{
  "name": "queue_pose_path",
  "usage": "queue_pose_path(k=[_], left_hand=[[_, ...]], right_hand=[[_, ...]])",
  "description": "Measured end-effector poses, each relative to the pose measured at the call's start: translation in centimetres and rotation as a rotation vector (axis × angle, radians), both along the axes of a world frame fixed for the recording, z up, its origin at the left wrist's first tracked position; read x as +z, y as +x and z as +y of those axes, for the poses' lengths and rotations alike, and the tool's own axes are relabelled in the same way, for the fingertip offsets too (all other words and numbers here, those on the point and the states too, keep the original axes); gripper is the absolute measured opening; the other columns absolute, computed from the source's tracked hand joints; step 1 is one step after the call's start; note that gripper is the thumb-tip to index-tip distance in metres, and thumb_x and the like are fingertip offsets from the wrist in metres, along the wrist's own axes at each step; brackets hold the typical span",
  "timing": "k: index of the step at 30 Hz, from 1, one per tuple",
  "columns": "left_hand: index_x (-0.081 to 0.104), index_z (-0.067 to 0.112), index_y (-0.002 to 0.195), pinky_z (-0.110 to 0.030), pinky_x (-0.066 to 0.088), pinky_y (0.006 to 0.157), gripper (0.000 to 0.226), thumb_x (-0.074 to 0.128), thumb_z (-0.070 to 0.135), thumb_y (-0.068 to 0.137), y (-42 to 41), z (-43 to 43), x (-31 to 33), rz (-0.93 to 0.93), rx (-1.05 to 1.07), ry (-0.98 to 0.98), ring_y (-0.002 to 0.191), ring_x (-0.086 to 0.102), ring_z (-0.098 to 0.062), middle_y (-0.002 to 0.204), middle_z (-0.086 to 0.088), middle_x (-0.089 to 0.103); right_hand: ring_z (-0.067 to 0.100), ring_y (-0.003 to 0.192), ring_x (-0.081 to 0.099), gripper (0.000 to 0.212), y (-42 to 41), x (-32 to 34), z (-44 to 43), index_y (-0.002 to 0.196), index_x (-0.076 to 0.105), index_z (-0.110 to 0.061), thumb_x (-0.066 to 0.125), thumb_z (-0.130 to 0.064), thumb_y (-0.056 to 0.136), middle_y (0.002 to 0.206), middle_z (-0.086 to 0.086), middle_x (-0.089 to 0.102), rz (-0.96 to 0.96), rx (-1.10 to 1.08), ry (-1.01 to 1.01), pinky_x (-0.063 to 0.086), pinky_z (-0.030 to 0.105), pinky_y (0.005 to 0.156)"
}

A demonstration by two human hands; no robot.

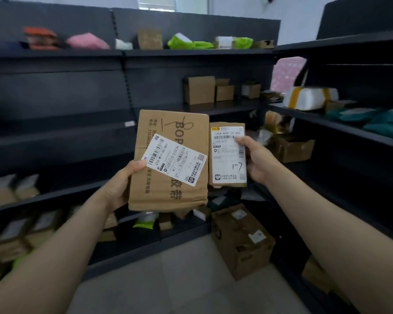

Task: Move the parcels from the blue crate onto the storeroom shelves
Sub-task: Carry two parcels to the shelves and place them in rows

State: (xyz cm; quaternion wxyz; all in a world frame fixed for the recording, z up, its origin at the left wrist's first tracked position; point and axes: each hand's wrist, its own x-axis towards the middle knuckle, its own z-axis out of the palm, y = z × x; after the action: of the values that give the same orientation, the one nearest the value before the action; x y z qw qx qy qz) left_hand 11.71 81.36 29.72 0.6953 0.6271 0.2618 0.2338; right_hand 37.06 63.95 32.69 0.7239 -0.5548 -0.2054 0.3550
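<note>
Here both hands (123,180) (256,162) grip parcels (168,196) (227,155) side by side.

I see, before dark shelves (55,53): left hand (123,184) gripping large cardboard parcel (170,186); right hand (256,162) gripping small labelled parcel (225,159); brown carton (241,241) on floor.

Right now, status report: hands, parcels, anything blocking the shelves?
Left hand grips large brown cardboard parcel. Right hand grips small labelled cardboard parcel. Both unshelved. Dark metal shelves ahead, nothing blocking.
</note>
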Motion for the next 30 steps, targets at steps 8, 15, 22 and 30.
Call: queue_pose_path(k=[8, 15, 22, 30], left_hand=[[0.058, 0.022, 0.122, -0.041, 0.052, 0.077, 0.067, 0.066, 0.061, 0.068, -7.5, 1.5, 0.4, 0.067, 0.300, 0.022, 0.099, 0.069, -0.027, 0.108, -0.007, 0.072], [0.060, 0.020, 0.120, -0.040, 0.053, 0.080, 0.082, 0.082, 0.054, 0.049, -14.8, 0.7, -1.3, 0.023, 0.510, -0.044, 0.101, 0.068, -0.027, 0.112, -0.010, 0.071], [0.066, 0.019, 0.109, -0.036, 0.051, 0.075, 0.041, 0.062, 0.046, 0.078, -23.9, 2.0, -2.4, 0.010, 0.785, -0.068, 0.084, 0.072, -0.021, 0.104, -0.009, 0.073], [0.066, 0.019, 0.112, -0.044, 0.050, 0.085, 0.063, 0.074, 0.052, 0.058, -35.4, 8.2, -3.2, 0.005, 0.918, -0.087, 0.094, 0.069, -0.027, 0.112, -0.013, 0.070]], right_hand=[[0.024, 0.092, 0.073, 0.023, -2.9, 0.4, 10.4, 0.112, 0.064, -0.015, 0.063, -0.026, 0.091, 0.100, 0.005, 0.075, -0.032, 0.356, -0.012, 0.056, 0.046, 0.080], [0.022, 0.089, 0.073, 0.022, -8.6, -0.8, 17.7, 0.112, 0.066, -0.015, 0.060, -0.024, 0.093, 0.098, 0.004, 0.076, -0.055, 0.612, -0.031, 0.055, 0.045, 0.077], [0.024, 0.096, 0.071, 0.023, -17.5, -1.3, 24.6, 0.113, 0.066, -0.015, 0.061, -0.024, 0.092, 0.101, 0.005, 0.075, -0.065, 0.794, -0.060, 0.056, 0.046, 0.081], [0.023, 0.092, 0.073, 0.025, -29.1, -2.0, 33.8, 0.117, 0.063, -0.018, 0.060, -0.024, 0.093, 0.101, 0.004, 0.075, -0.059, 0.880, -0.088, 0.056, 0.046, 0.076]])
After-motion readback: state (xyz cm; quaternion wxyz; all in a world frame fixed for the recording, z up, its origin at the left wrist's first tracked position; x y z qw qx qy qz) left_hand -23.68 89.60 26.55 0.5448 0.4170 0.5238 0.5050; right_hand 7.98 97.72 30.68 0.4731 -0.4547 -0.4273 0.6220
